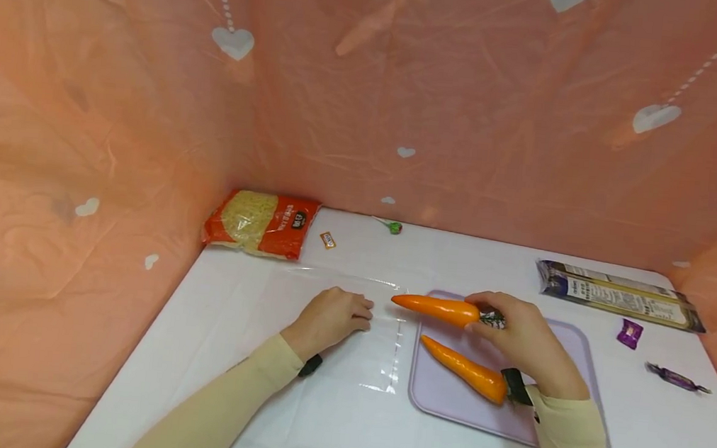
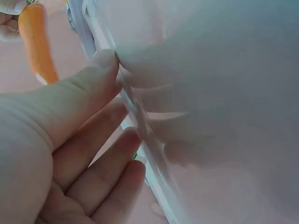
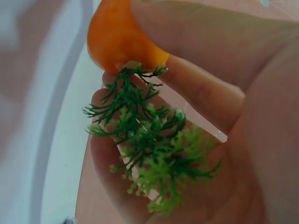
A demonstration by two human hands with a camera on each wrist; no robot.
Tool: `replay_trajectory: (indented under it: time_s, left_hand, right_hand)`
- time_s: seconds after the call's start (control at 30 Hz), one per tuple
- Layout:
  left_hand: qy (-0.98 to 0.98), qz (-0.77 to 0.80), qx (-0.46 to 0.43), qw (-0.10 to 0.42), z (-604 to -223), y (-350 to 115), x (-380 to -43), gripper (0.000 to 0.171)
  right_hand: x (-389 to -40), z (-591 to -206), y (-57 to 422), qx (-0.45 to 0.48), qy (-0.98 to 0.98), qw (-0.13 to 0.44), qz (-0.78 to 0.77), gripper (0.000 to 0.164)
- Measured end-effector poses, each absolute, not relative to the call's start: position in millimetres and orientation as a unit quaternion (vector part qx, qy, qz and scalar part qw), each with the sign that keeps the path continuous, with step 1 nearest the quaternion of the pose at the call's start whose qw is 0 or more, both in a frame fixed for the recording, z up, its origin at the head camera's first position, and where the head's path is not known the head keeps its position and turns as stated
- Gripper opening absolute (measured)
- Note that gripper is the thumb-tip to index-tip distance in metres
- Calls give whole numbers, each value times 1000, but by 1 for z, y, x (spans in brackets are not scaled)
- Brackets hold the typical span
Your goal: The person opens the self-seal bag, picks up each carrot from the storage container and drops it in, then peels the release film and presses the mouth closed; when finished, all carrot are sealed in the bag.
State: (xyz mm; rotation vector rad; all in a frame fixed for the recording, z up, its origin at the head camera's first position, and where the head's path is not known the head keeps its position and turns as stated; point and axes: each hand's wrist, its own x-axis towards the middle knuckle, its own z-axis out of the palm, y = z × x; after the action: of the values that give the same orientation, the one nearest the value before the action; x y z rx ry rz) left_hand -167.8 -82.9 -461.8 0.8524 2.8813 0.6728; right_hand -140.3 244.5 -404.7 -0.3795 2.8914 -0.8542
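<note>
My right hand (image 1: 520, 332) holds an orange carrot (image 1: 431, 306) by its thick end, over the lilac tray (image 1: 445, 406). The tip points left. In the right wrist view its green leafy top (image 3: 149, 133) hangs in front of the palm, thumb on the orange end. A second carrot (image 1: 464, 368) lies on the tray, its leaf end hidden behind the right wrist. A clear plastic bag (image 1: 379, 357) lies flat left of the tray. My left hand (image 1: 332, 321) pinches the bag's edge between thumb and fingers, as the left wrist view shows.
At the back left lies a red pack of noodles (image 1: 262, 224), with a small orange-edged packet (image 1: 328, 240) and a green lollipop (image 1: 394, 227) nearby. A long flat package (image 1: 621, 297) lies at the back right, with purple wrapped candies (image 1: 630, 334) before it. Pink curtains surround the table.
</note>
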Motion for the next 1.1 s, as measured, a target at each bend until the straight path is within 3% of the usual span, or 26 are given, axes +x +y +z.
replay_trajectory:
  time_s: [0.47,0.87,1.1]
  left_hand:
    - [938,233,257,6,-460,-85,-163,15]
    - [935,281,214,28,-454,-83,-165,17]
    - [922,304,239,-5,-450,-84,-166,16]
  right_hand:
    - [-134,-415,237,-147,952,33,-265,35]
    - [-135,-410,233,-159,949,36,-270,31]
    - [-135,-412,227,-157,949,30,-273,33]
